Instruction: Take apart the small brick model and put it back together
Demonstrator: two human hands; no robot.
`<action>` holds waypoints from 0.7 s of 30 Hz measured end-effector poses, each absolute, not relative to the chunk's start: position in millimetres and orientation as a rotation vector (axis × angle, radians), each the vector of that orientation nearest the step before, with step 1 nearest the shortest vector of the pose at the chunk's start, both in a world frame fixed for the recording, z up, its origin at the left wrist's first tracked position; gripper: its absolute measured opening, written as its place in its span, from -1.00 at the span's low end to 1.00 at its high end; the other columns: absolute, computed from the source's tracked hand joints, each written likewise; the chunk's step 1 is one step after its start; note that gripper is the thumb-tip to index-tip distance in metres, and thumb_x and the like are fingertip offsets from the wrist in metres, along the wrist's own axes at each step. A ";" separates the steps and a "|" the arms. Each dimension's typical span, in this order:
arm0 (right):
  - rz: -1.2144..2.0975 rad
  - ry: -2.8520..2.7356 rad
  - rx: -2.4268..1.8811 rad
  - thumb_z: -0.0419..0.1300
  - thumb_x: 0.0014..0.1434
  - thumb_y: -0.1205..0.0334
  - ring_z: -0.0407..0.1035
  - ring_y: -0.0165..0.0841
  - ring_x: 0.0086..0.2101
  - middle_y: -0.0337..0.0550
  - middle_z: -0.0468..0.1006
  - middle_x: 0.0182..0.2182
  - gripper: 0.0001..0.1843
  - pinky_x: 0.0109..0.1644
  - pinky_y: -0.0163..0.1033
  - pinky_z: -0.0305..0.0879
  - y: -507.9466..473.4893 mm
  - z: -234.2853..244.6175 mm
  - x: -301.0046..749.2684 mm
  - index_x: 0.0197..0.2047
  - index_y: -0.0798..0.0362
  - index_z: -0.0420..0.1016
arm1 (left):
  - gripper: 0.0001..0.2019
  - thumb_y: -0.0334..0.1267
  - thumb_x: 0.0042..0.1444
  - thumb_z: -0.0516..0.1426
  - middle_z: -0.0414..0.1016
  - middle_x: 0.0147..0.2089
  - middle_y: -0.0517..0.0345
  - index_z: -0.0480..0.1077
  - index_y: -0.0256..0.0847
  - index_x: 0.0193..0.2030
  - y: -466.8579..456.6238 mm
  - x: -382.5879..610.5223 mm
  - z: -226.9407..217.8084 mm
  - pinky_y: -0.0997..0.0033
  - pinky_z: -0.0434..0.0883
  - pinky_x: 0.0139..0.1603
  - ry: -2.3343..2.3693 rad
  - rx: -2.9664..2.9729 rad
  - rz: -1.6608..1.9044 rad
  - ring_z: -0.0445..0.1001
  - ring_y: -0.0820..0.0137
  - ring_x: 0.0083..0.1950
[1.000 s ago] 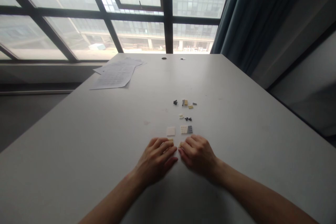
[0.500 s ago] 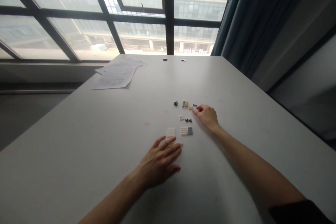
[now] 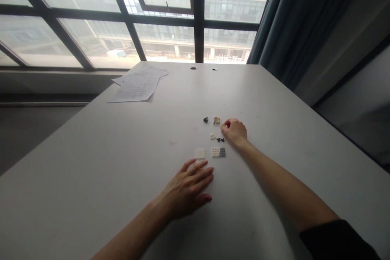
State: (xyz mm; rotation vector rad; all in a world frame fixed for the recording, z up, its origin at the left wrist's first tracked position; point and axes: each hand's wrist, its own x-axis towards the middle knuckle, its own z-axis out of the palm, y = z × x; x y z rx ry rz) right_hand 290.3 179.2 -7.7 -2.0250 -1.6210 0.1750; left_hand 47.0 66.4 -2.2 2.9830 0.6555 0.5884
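Right of centre, right hand pinches tan brick
Below centre, left hand lies loosely splayed, perhaps steadying whatever's underneath

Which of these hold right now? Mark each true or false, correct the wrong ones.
1. The right hand is at a small yellow piece. True.
2. The left hand is clenched into a fist. False: its fingers are spread.
3. The white square plate lies left of the white studded plate. True.
4. The printed sheets lie on the right half of the table. False: the left half.
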 end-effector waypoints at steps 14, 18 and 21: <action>0.423 -1.743 -1.267 0.19 0.09 0.34 0.42 -0.39 -0.38 -0.14 0.55 -0.28 -0.91 -0.33 -0.29 0.37 96.2 6.0 291.4 -0.44 0.04 0.39 | -0.77 -0.27 0.18 0.15 0.52 -0.02 -0.01 0.41 -0.20 -0.02 64.1 46.8 1.7 0.13 0.31 0.13 0.722 2.891 0.907 0.41 0.21 0.10; 0.456 -1.837 -1.083 0.17 0.13 0.40 0.47 -0.32 -0.22 -0.10 0.57 -0.22 -0.87 -0.17 -0.22 0.42 56.0 3.9 283.9 -0.43 0.02 0.39 | -0.78 -0.29 0.17 0.16 0.52 -0.04 -0.02 0.42 -0.20 -0.04 63.3 46.9 1.2 0.14 0.33 0.10 0.711 2.889 0.928 0.42 0.22 0.07; 0.445 -1.863 -1.027 0.15 0.15 0.42 0.49 -0.32 -0.21 -0.11 0.60 -0.24 -0.86 -0.12 -0.18 0.42 44.3 -2.5 280.1 -0.41 0.01 0.38 | -0.79 -0.28 0.17 0.15 0.52 -0.03 -0.01 0.43 -0.19 -0.05 63.5 46.6 0.6 0.13 0.32 0.11 0.704 2.912 0.904 0.42 0.22 0.07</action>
